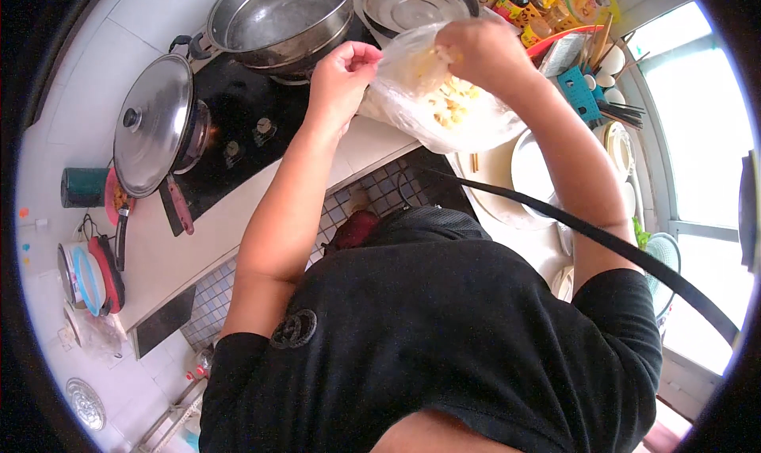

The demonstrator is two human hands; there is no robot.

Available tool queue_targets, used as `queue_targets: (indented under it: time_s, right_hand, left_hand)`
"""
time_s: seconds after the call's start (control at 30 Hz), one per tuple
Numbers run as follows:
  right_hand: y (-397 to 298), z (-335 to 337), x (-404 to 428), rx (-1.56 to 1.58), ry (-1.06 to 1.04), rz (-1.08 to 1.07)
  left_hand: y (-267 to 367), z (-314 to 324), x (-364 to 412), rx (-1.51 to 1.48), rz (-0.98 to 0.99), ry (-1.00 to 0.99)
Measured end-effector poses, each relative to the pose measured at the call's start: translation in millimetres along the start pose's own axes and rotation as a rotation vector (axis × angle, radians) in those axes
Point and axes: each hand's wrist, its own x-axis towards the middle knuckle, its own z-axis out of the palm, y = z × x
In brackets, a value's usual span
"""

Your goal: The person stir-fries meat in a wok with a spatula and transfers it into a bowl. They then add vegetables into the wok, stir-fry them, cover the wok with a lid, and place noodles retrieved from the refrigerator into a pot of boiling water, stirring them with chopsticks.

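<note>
A clear plastic bag [410, 90] holding small pale-yellow pieces of food [452, 105] lies over the counter's inner corner. My left hand [348, 75] pinches the bag's left edge between thumb and fingers. At the upper right of the bag is my right hand [481, 52], blurred, its fingers curled down at the bag's mouth. Whether those fingers grip the plastic or some of the pieces I cannot tell. Just beyond the bag sits a round steel lid or pan [419, 7].
A large steel pot [279, 19] and a lidded wok [154, 126] stand on the black hob [238, 108]. A pink-handled knife [178, 206] lies at the counter's left. Bottles [538, 7], a blue utensil basket [579, 93] and a white bowl [532, 167] are on the right. A black strap [582, 224] crosses my right arm.
</note>
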Motion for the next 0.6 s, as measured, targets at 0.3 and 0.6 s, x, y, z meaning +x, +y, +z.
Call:
queue_targets:
  time_s: [0.3, 0.6]
  right_hand:
    - [1.5, -4.0, -18.4, 0.231, 0.067, 0.067]
    - [1.7, -6.9, -15.3, 0.825, 0.200, 0.287]
  left_hand:
    - [0.6, 13.1, 3.5, 0.666, 0.163, 0.015]
    - [-10.4, 60.9, 23.2, 0.513, 0.182, -0.432]
